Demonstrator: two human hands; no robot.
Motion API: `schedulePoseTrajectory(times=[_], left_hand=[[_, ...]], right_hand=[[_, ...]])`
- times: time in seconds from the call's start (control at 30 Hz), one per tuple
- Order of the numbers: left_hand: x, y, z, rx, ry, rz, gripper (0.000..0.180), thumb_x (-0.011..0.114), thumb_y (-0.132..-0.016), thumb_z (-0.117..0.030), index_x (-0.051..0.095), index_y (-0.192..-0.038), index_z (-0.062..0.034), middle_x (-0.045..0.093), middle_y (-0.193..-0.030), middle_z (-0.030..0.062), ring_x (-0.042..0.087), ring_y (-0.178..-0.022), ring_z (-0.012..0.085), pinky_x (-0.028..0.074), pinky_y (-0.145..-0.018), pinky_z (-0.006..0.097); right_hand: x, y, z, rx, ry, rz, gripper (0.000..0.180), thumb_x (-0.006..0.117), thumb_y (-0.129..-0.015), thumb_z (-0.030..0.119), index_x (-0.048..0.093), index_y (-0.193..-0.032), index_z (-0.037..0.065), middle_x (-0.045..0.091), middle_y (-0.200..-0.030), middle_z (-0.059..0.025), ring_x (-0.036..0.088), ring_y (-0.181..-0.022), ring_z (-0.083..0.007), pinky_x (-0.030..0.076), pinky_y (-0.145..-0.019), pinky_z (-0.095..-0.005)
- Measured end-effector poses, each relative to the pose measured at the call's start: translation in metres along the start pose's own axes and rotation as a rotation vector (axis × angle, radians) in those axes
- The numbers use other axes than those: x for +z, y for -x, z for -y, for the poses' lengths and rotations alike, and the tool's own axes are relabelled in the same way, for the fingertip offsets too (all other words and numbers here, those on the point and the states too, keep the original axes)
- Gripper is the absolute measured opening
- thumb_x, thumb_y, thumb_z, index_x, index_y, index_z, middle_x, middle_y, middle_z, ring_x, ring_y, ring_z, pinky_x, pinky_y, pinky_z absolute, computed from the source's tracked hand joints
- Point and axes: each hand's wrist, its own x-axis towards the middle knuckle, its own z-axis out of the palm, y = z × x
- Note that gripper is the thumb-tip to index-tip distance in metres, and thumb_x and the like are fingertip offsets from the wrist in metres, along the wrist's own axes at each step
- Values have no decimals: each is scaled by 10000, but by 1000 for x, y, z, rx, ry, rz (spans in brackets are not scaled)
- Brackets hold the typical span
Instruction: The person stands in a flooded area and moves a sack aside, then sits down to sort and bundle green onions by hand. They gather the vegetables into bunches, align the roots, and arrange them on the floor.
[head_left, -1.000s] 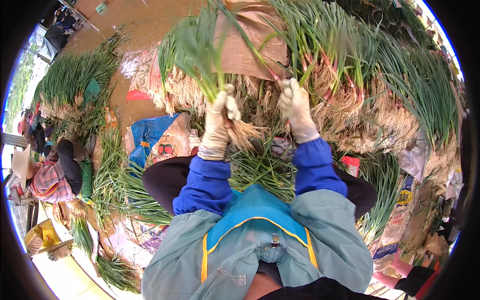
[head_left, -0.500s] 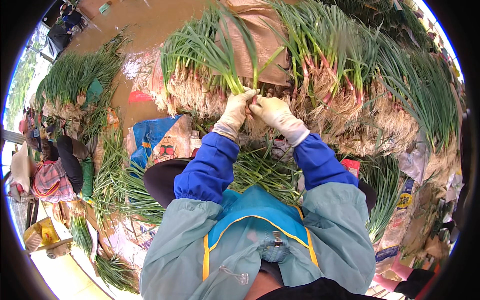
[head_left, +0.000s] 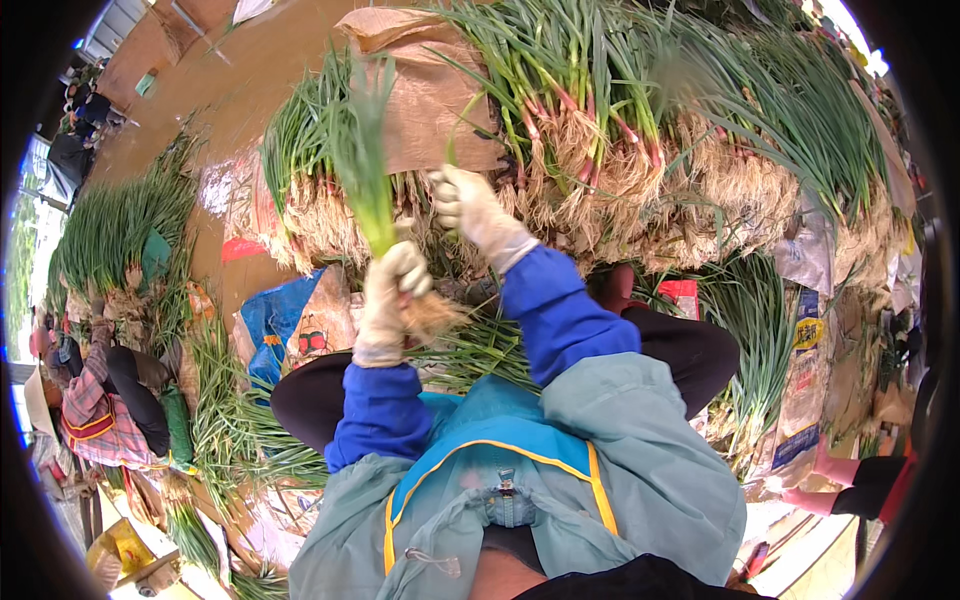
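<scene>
My left hand [head_left: 393,305], in a whitish glove, is closed round a bunch of green garlic [head_left: 376,205]. Its leaves point up and away, blurred by motion, and pale roots [head_left: 430,314] stick out below the fist. My right hand [head_left: 478,212], gloved alike, is raised just right of the bunch, apart from it. Its fingers are curled, and a thin yellow-green leaf [head_left: 452,150] rises from them. Beyond both hands lies a long row of green garlic [head_left: 600,110], roots toward me, with a brown woven sack [head_left: 420,90] over part of it.
Loose green leaves [head_left: 480,350] lie between my knees. A blue and tan bag [head_left: 280,315] is left of them. More green garlic [head_left: 745,330] lies right. Another person in a plaid shirt [head_left: 95,410] sits far left beside a further row [head_left: 125,225]. Brown wet-looking ground [head_left: 240,100] stretches behind.
My hands, close together at the bunch before, have parted. The left brought the bunch down and left toward me; the right is apart with a leaf. The view has shifted right.
</scene>
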Motion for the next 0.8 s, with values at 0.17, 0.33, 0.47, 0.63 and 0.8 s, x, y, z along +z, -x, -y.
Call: schedulePoseTrajectory(times=[0.17,0.33,0.47,0.63,0.8], left_hand=[[-10,8,-53,256,85,258,497,615,-905,-228,420,-1321,-40,382,-647,-56,347,-484,35,314,-411,200],[26,-58,-49,84,-136,75,308,638,-890,-231,546,-1128,-58,549,-719,-46,421,-511,43,416,-478,208],[66,-95,-16,-92,-405,-29,221,677,-860,-227,593,-979,-62,653,-797,37,564,-621,49,476,-517,198],[59,-103,29,-170,-404,-77,188,651,-875,-201,675,-997,-59,673,-751,13,530,-503,46,382,-412,152],[21,-73,50,-184,-313,-9,234,631,-885,-243,670,-990,-38,671,-768,34,541,-476,64,423,-438,164]], right_hand=[[-5,69,40,256,1891,472,406,501,-937,382,617,-1161,64,625,-1153,-148,609,-1048,-255,462,-919,-392],[18,48,174,-248,2360,-787,327,570,-902,315,610,-1078,43,667,-883,-132,650,-843,-248,536,-738,-343],[18,39,167,328,2166,-670,233,461,-966,213,593,-1051,42,635,-830,-78,601,-639,-172,542,-629,-314],[40,89,71,-28,2266,-240,208,543,-914,250,586,-1000,66,642,-856,-91,636,-723,-195,528,-642,-326],[38,82,97,60,1301,-520,521,598,-890,428,551,-1170,-9,643,-1033,-133,597,-937,-203,483,-832,-325]])
